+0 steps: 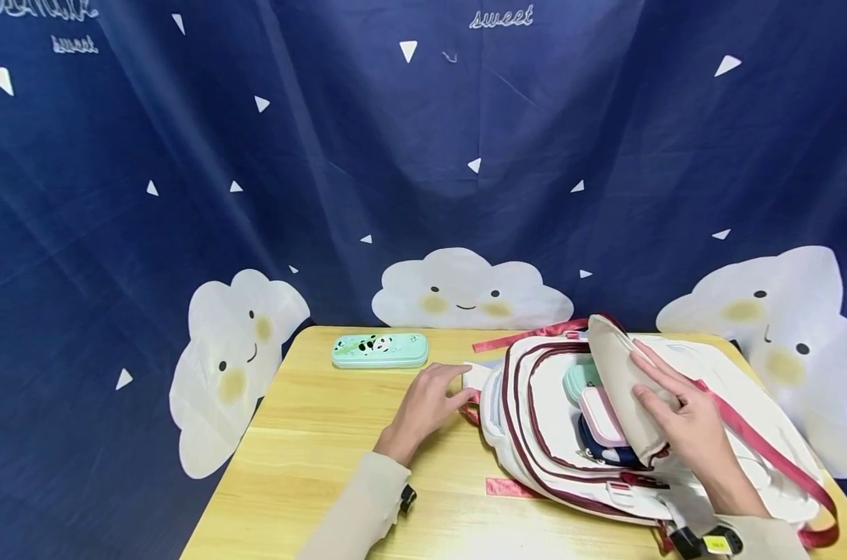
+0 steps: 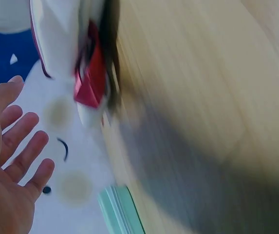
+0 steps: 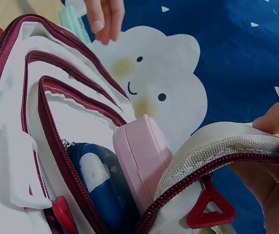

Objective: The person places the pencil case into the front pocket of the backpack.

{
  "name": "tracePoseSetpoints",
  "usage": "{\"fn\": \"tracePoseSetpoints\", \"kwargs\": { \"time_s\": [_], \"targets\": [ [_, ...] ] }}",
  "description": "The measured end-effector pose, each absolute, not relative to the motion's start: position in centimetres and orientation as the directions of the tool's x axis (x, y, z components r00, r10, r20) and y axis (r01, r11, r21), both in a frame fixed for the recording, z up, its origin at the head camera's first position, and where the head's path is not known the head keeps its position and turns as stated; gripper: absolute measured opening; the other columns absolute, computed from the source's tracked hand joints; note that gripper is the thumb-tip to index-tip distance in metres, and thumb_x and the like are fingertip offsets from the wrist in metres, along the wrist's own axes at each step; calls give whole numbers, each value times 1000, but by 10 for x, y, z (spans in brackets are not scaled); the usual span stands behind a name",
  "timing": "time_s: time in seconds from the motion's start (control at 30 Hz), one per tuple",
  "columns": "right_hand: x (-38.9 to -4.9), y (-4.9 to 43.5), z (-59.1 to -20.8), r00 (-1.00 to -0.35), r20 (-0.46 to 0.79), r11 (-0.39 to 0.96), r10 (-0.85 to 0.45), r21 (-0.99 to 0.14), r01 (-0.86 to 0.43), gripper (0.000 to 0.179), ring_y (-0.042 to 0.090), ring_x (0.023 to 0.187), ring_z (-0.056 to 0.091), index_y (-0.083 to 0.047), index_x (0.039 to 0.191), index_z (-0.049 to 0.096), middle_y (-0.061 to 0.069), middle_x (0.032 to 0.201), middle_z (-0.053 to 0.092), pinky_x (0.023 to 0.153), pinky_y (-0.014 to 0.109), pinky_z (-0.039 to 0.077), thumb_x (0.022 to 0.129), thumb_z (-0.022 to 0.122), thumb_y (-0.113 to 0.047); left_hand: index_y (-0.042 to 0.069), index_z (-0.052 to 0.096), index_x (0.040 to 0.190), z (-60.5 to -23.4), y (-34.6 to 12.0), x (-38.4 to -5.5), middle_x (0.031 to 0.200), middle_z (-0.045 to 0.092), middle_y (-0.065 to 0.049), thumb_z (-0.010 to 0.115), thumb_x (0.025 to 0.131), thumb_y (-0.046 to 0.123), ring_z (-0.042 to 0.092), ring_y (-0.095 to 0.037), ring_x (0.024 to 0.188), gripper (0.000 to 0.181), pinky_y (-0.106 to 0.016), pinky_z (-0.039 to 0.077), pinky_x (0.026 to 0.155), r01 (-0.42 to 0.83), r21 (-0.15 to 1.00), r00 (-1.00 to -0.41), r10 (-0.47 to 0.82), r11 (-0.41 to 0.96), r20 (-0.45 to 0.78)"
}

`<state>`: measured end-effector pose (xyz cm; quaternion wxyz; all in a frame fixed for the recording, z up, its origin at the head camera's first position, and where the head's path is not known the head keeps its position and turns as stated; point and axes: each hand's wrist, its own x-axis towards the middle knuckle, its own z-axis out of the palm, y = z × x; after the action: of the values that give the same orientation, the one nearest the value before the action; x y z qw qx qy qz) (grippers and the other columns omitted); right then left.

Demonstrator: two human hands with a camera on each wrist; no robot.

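Note:
A white backpack (image 1: 496, 420) with dark red zippers lies on the table, its front pocket unzipped. My right hand (image 1: 696, 428) grips the pocket's flap (image 1: 622, 381) near its edge and holds it raised, thumb on one face and fingers on the other. Inside the pocket sit a pink case (image 3: 141, 156), a navy pouch (image 3: 98, 180) with a white patch, and a mint case (image 1: 579, 379) partly behind the flap. My left hand (image 1: 426, 404) hovers beside the backpack's left end, fingers spread and holding nothing in the left wrist view.
A mint pencil case (image 1: 379, 351) with a panda picture lies at the back left of the wooden table (image 1: 311, 467). Red straps (image 1: 510, 488) trail from the backpack. A dark blue curtain (image 1: 423, 155) with smiling clouds hangs behind the table.

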<state>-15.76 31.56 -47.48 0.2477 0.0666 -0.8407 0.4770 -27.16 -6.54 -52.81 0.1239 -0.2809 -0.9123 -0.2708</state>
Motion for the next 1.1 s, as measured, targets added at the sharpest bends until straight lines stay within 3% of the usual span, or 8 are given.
{"fn": "tracePoseSetpoints", "kwargs": {
  "time_s": [0.2,0.7,1.1],
  "targets": [
    [-156,316,-474,-869,478,547,127,-765,-340,49,-17,145,45,-7,148,68,-22,156,58,108,-1,36,100,75,1,14,74,140,-533,-94,-280,141,75,-7,82,99,35,70,-29,133,47,-47,51,120,540,435,-837,407,720,365],
    [-157,319,-475,-865,487,545,119,-761,-353,49,-16,145,45,-5,147,68,-22,157,58,111,-1,35,99,75,3,13,76,135,-542,-145,-289,138,76,-10,87,95,31,70,-34,129,46,-54,54,112,513,396,-840,350,761,415],
    [-156,318,-474,-865,486,528,120,-769,-359,49,-14,146,46,-4,147,68,-20,157,59,111,0,35,99,74,4,11,77,134,-542,-168,-298,140,75,-10,86,95,36,68,-35,131,47,-54,50,119,486,351,-848,333,800,413]
  ]
}}
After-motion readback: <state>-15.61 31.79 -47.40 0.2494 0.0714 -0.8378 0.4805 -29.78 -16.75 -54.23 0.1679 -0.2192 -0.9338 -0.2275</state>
